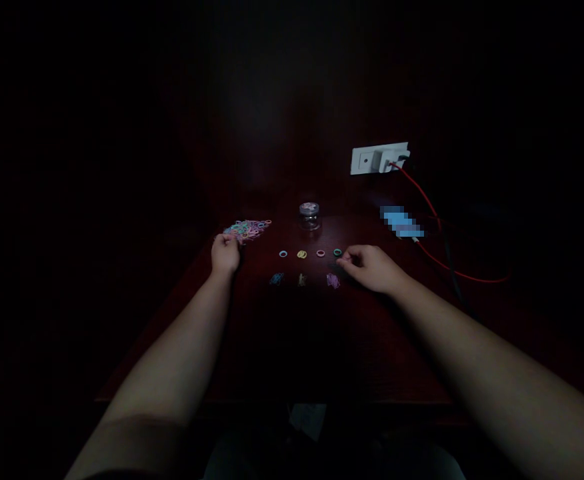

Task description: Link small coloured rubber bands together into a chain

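Note:
My left hand (226,253) is at the near-left edge of a mixed pile of colourful small elastic hair ties (248,230). Its fingers are curled together, and whatever they hold is hidden. My right hand (367,265) rests at the right end of a row of ring-shaped ties, thumb and forefinger pinched together beside a green hair tie (337,253). I cannot make out what is between those fingertips. Leftward in that row lie a pink hair tie (321,253), yellow hair ties (302,255) and a light-blue hair tie (283,254).
Nearer me lie thin bands in blue (277,279), pale yellow (302,280) and purple (333,280) clumps. A clear round jar (309,215) stands behind the row. At right are a blurred-out phone-like object (402,222), a red cable (425,190) and a wall socket (365,161). The room is dark.

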The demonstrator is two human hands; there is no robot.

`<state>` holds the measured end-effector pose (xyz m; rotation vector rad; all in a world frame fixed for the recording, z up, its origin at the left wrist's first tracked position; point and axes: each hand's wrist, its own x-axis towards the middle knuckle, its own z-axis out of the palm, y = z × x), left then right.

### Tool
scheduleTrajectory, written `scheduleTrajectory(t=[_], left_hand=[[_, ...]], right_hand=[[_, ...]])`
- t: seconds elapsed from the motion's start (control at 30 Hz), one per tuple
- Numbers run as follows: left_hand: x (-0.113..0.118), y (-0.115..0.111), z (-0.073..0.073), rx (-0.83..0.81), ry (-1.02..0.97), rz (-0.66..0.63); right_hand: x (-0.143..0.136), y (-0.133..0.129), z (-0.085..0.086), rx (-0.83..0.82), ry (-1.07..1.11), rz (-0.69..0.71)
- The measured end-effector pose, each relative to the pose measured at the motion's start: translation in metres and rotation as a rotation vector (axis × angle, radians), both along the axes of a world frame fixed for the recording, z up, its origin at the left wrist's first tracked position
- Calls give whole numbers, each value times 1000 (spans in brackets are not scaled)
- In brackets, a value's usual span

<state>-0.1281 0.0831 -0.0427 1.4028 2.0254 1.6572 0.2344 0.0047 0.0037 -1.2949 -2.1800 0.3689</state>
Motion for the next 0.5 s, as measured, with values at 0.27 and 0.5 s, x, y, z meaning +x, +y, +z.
scheduleTrajectory(t=[0.27,0.5], left_hand=[[-3,0,1,91,1,-44],[16,-22,24,235,198,-67]], right_hand=[[1,1,0,12,29,-1],[2,3,-2,28,48,14]])
